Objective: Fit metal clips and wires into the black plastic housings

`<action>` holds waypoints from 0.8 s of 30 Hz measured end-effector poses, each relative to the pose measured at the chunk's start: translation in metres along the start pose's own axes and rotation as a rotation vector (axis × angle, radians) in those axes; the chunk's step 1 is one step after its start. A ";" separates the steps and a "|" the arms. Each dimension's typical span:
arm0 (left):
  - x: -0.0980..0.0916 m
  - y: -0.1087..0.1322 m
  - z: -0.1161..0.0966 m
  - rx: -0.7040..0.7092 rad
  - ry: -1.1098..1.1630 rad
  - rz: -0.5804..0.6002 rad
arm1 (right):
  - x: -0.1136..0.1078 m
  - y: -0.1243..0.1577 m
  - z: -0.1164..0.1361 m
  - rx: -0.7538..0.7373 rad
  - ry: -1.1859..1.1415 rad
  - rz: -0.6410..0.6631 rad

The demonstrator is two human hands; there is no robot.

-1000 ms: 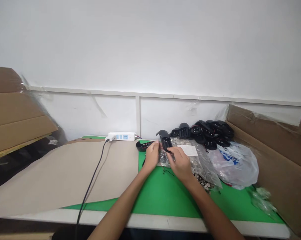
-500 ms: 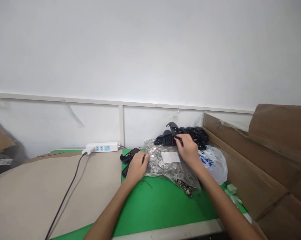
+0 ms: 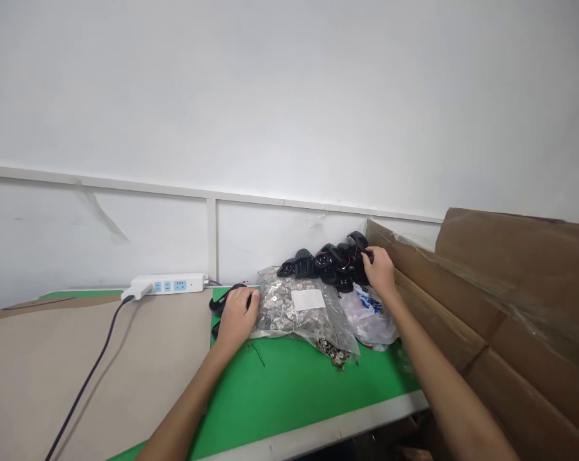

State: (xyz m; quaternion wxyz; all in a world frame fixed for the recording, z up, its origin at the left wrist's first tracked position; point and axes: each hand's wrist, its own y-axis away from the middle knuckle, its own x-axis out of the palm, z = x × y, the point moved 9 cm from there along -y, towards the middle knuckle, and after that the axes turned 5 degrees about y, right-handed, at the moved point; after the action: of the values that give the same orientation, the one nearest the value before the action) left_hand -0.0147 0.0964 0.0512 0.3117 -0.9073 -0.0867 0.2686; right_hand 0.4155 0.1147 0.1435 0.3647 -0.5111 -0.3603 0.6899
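Observation:
My right hand (image 3: 380,269) pinches a black curved plastic part (image 3: 358,241) at the right end of a heap of similar black parts (image 3: 303,264), some with thin red wires. The heap lies behind and partly on a clear plastic bag (image 3: 282,307) full of small silver metal pieces, with a white label on top. My left hand (image 3: 236,315) rests left of this bag, over more black parts (image 3: 218,303). Its thumb is apart, but the other fingertips are hidden among the parts, so its grip is unclear.
Right of the metal pieces is a white plastic bag (image 3: 369,323) with blue print. Brown cardboard (image 3: 467,301) walls off the right side. A white power strip (image 3: 174,283) with a black cable (image 3: 95,368) stands at the wall. Beige sheet (image 3: 126,358) covers the green tabletop's (image 3: 280,384) left.
My right hand has shifted right along the heap, from above the bag of metal pieces to the heap's far right end. My left hand stays by the left-hand parts. The view has turned slightly right.

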 end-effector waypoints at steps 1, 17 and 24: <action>0.001 0.000 0.000 0.000 -0.003 0.006 | -0.001 0.002 -0.004 0.016 0.006 -0.006; 0.003 0.002 -0.002 0.023 -0.018 0.055 | 0.026 0.009 -0.021 0.056 0.015 0.119; 0.003 0.002 -0.003 0.046 -0.062 0.046 | 0.018 0.026 -0.017 0.140 0.017 0.115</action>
State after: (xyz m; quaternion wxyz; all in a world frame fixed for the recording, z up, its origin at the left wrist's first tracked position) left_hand -0.0108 0.0942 0.0505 0.3236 -0.8928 -0.0694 0.3056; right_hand 0.4247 0.1206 0.1090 0.3623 -0.5102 -0.2780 0.7288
